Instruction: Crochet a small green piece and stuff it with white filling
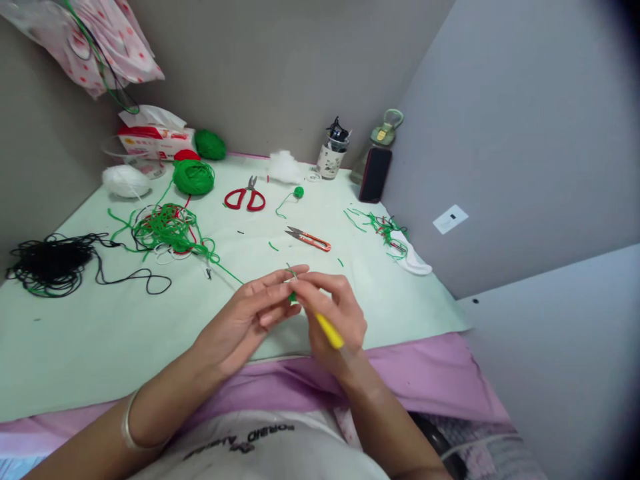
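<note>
My left hand [250, 313] and my right hand [335, 310] meet over the near edge of the pale green table [100, 353]. The right hand's fingers are closed round a crochet hook with a yellow handle [329, 330]; its metal tip pokes up between both hands. The left hand pinches a small green crocheted piece [292, 297]. A green yarn strand [225, 270] runs from it back to a tangle of green yarn [167, 230].
Red scissors [246, 199], orange thread snips [310, 239], a small green ball [299, 192], green yarn balls [193, 177], a black cord heap [47, 263], white stuffing [285, 165], a tissue box [155, 137], a cup [331, 159], a phone [375, 175] and yarn scraps [387, 230] lie around.
</note>
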### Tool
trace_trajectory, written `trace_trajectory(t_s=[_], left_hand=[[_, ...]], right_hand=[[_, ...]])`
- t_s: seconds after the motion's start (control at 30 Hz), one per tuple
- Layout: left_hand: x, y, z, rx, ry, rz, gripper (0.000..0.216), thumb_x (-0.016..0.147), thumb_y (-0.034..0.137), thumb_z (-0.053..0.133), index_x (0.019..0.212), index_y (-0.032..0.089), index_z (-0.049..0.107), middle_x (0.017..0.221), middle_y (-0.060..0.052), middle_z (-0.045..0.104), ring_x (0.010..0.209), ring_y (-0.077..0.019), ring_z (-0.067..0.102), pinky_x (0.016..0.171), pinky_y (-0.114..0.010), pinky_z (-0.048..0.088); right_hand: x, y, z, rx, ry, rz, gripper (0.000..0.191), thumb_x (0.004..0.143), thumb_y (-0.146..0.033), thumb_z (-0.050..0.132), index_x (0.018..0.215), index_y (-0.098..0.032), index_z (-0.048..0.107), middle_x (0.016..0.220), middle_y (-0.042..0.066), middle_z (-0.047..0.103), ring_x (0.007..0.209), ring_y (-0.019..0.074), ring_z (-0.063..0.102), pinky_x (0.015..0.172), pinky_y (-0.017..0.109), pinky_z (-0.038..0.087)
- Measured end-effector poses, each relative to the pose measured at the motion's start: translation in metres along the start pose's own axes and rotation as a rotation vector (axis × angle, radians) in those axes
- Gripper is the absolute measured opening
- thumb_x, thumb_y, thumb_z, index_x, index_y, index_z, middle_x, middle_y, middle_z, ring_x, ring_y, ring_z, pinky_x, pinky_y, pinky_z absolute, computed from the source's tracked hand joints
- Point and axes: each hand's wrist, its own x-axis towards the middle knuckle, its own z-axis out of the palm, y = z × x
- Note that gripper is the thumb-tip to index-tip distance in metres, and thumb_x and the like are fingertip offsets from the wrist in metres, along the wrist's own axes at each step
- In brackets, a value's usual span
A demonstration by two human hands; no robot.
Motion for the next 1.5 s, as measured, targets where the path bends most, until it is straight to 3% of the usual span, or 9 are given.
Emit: trace_trajectory(t_s=[0.07,0.17,0.3,0.47,0.97,1.13,1.27,1.4,1.5], left_hand=[[0.001,0.004,-0.002,-0.051,-0.010,-0.021,0.029,0.080,0.027,0.087,0.106,0.016,0.085,0.052,0.012,0.037,0.047,-0.0039,0.026,0.089,-0.027,0.055],[0.000,0.006,-0.003,-0.004,0.014,0.074,0.029,0.079,0.021,0.087,0.108,0.021,0.085,0.066,0.007,0.056,0.055,-0.0047,0.042,0.096,-0.029,0.053],[-0.003,0.004,-0.001,0.197,0.007,0.167,0.031,0.080,0.025,0.087,0.111,0.028,0.084,0.093,-0.001,0.073,0.088,-0.0141,0.060,0.082,-0.023,0.048],[-0.003,0.004,-0.001,0.301,0.054,0.209,0.029,0.080,0.029,0.086,0.109,0.029,0.086,0.088,-0.001,0.067,0.086,-0.0162,0.055,0.075,-0.025,0.043],[-0.007,0.009,-0.010,0.622,0.091,0.399,0.029,0.086,0.024,0.080,0.114,0.030,0.083,0.086,-0.001,0.067,0.081,-0.0177,0.056,0.081,-0.030,0.046],[-0.008,0.003,-0.003,0.640,0.135,0.450,0.034,0.085,0.020,0.081,0.116,0.031,0.082,0.089,0.001,0.068,0.081,-0.0151,0.057,0.082,-0.027,0.046],[-0.007,-0.001,0.002,0.314,0.070,0.219,0.048,0.082,0.028,0.086,0.129,0.028,0.076,0.069,0.006,0.059,0.056,-0.0079,0.040,0.061,-0.021,0.042],[-0.005,0.004,0.002,0.048,0.008,0.031,0.037,0.081,0.028,0.086,0.116,0.018,0.082,0.052,0.013,0.036,0.047,-0.0051,0.022,0.077,-0.025,0.053],[-0.004,0.006,0.001,0.048,0.010,0.089,0.039,0.080,0.024,0.087,0.118,0.023,0.082,0.064,0.010,0.050,0.049,-0.0037,0.028,0.086,-0.026,0.053]], right_hand=[[0.004,0.000,-0.001,0.161,0.100,0.145,0.028,0.101,-0.013,0.059,0.113,-0.031,0.077,0.099,0.005,0.076,0.087,0.0193,0.071,0.075,0.035,0.059],[0.010,0.001,0.000,0.413,0.138,0.346,0.020,0.104,-0.024,0.059,0.101,-0.028,0.078,0.090,0.003,0.073,0.074,0.0161,0.065,0.066,0.032,0.055],[0.012,0.003,0.002,0.489,0.035,0.426,0.015,0.101,-0.028,0.065,0.099,-0.026,0.080,0.093,0.003,0.076,0.079,0.0156,0.067,0.072,0.031,0.056],[0.010,0.009,0.000,0.633,0.065,0.542,0.019,0.103,-0.033,0.062,0.098,-0.024,0.078,0.092,0.003,0.076,0.076,0.0139,0.067,0.071,0.029,0.056],[0.010,-0.007,-0.008,0.431,0.015,0.429,0.023,0.108,-0.029,0.052,0.101,-0.022,0.073,0.097,0.005,0.077,0.075,0.0161,0.074,0.073,0.034,0.062],[0.004,-0.003,-0.007,0.080,-0.067,0.069,0.026,0.104,-0.015,0.052,0.118,-0.026,0.071,0.099,0.005,0.078,0.087,0.0187,0.074,0.076,0.034,0.061],[-0.001,0.000,-0.004,-0.205,-0.062,-0.176,0.032,0.099,-0.011,0.060,0.123,-0.029,0.072,0.107,0.009,0.076,0.096,0.0223,0.074,0.076,0.036,0.061],[0.002,-0.001,-0.005,0.056,0.059,0.055,0.027,0.103,-0.015,0.055,0.117,-0.029,0.074,0.098,0.006,0.076,0.088,0.0203,0.072,0.074,0.037,0.060],[0.009,-0.002,-0.003,0.316,0.115,0.295,0.021,0.105,-0.025,0.055,0.100,-0.025,0.076,0.089,0.004,0.074,0.074,0.0175,0.068,0.066,0.035,0.058]])
